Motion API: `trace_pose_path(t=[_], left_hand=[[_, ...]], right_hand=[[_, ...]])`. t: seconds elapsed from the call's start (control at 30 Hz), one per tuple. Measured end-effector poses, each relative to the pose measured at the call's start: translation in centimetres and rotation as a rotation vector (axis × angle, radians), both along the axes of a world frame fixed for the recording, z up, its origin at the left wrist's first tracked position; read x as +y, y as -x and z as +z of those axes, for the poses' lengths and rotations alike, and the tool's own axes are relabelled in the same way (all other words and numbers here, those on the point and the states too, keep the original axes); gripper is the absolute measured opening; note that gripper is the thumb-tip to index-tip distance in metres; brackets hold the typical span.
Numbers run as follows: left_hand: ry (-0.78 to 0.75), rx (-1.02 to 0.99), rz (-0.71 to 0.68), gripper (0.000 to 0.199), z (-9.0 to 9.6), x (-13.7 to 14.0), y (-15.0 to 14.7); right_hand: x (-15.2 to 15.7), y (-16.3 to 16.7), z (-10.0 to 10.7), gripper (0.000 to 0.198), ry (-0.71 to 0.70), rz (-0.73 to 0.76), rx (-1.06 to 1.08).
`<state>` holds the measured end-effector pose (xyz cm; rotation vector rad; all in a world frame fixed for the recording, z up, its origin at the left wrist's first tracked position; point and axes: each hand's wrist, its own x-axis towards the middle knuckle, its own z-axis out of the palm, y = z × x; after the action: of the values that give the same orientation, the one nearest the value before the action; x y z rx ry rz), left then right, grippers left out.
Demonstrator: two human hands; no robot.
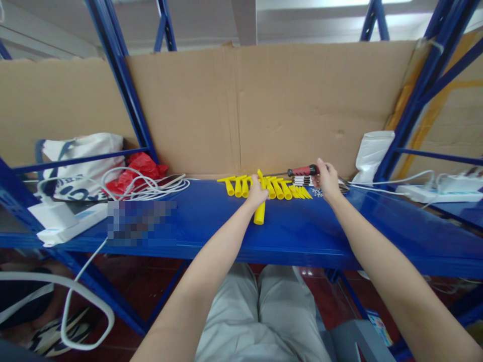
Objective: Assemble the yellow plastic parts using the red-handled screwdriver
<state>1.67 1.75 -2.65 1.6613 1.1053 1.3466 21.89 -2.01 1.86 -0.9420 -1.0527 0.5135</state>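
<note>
My left hand [257, 193] is closed around a yellow T-shaped plastic tube piece [259, 215], whose wide round end points toward me. In my right hand [327, 180] is a screwdriver [303, 171] with a red and black handle; its shaft points left toward the top of that yellow piece. Whether the tip touches it, I cannot tell. Similar yellow tube pieces [238, 187] lie in a row on both sides of my left hand. Small flat yellow pieces [301, 192], small black-and-white parts [302, 181] and tiny screw-like bits [317, 192] lie nearer my right hand.
A cardboard sheet [294, 100] stands behind the blue shelf [211, 226]. On the left are coiled white cables [169, 188], a red plastic bag [141, 168], a cloth bag [88, 156] and a power strip [75, 223]. A white pouch [372, 156] and another power strip [426, 193] are at right.
</note>
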Motion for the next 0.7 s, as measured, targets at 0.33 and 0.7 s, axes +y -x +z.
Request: trace_pose_path(t=[0.33, 0.7], left_hand=[[0.012, 0.013, -0.002, 0.065, 0.07, -0.14, -0.04], [-0.005, -0.017, -0.018, 0.062, 0.24, -0.45, -0.05]], right_hand=[[0.16, -0.02, 0.05, 0.046, -0.023, 0.004, 0.020], [0.59, -0.29, -0.38, 0.048, -0.014, 0.004, 0.031]])
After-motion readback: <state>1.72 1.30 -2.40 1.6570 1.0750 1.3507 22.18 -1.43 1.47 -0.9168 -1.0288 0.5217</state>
